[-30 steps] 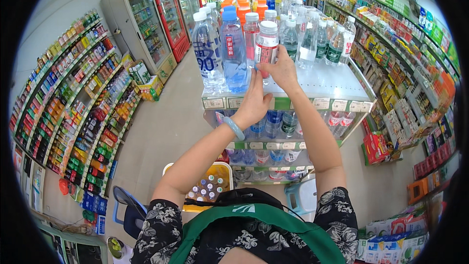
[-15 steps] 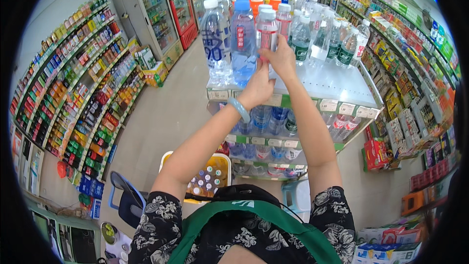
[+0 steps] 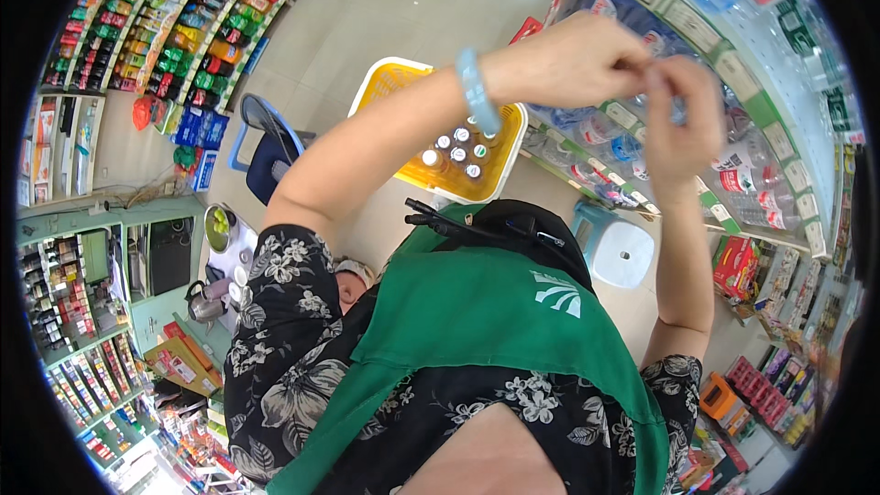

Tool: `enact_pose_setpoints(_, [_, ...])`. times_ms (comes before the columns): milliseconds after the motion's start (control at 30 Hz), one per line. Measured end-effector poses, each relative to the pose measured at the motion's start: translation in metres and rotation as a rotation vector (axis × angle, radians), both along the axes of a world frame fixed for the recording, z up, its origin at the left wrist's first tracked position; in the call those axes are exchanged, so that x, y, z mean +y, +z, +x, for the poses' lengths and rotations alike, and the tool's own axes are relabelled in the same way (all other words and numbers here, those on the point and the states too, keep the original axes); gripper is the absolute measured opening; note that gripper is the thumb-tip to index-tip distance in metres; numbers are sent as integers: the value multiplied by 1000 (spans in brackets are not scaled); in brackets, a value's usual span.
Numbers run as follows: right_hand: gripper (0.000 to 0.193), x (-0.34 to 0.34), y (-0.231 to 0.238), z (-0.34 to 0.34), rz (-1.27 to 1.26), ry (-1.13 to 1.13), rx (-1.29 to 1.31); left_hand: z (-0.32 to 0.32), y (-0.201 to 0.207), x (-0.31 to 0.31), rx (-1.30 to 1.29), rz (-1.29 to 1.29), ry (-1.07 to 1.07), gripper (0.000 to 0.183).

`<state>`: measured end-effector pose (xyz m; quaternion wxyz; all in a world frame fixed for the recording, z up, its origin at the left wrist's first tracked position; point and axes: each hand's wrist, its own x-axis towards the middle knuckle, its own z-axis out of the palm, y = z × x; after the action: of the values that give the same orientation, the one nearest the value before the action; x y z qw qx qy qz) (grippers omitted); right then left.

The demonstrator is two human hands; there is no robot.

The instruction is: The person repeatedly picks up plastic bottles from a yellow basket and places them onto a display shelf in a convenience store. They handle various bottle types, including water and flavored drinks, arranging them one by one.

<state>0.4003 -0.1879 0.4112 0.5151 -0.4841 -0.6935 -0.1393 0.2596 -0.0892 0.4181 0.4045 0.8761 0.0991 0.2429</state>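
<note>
My left hand (image 3: pixel 587 60), with a pale blue bangle (image 3: pixel 475 92) on its wrist, reaches across in front of the shelf unit (image 3: pixel 733 73). Its fingers are curled in, and their tips meet those of my right hand (image 3: pixel 686 124), which is bent inward and smeared by motion. Whatever the two hands pinch between them, if anything, is too small or hidden to make out. Behind and below the hands, clear plastic bottles (image 3: pixel 756 185) with red and white labels fill the lower shelves. More bottles blur together on the top shelf at the upper right.
A yellow basket (image 3: pixel 495 170) holding several capped bottles stands on the floor beside the shelf unit. Right of it sits a blue-and-white stool (image 3: pixel 623 252). A dark chair (image 3: pixel 266 165) is at the left, near drink racks (image 3: pixel 211 27). A green apron (image 3: pixel 477 312) covers my front.
My view has swung downward and to the right. Both hands have left the bottle at the front of the top shelf and come nearer my body, fingertips together.
</note>
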Motion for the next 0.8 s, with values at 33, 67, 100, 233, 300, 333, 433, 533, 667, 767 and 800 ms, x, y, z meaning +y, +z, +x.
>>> enact_pose_setpoints(33, [13,3,-19,-14,-100,24,47,-15,-19,5,63,-52,-19,19])
enact_pose_setpoints(67, [14,8,-42,-21,-195,55,35,-29,-46,10,65,-139,-4,19])
enact_pose_setpoints(100, [16,13,-63,-35,-326,106,92,-44,-76,14,65,-226,15,18])
enact_pose_setpoints(233, [19,30,-166,-71,-624,219,80,-96,-158,11,378,-454,203,20])
enact_pose_setpoints(300, [21,32,-210,-96,-755,269,21,-124,-243,6,349,-422,223,18])
enact_pose_setpoints(333, [21,30,-249,-109,-807,294,14,-138,-268,4,415,-389,256,17])
enact_pose_setpoints(433, [26,32,-305,-148,-1079,319,-87,-175,-341,-13,517,-329,377,20])
enact_pose_setpoints(533, [34,37,-359,-181,-1253,311,-181,-196,-395,-28,467,-310,544,26])
enact_pose_setpoints(667, [38,42,-419,-208,-1339,274,-273,-212,-439,-34,507,-440,625,33])
enact_pose_setpoints(767, [34,49,-434,-214,-1376,261,-329,-219,-456,-33,607,-499,562,33])
enact_pose_setpoints(800, [32,50,-438,-214,-1383,259,-348,-219,-452,-30,624,-525,548,33])
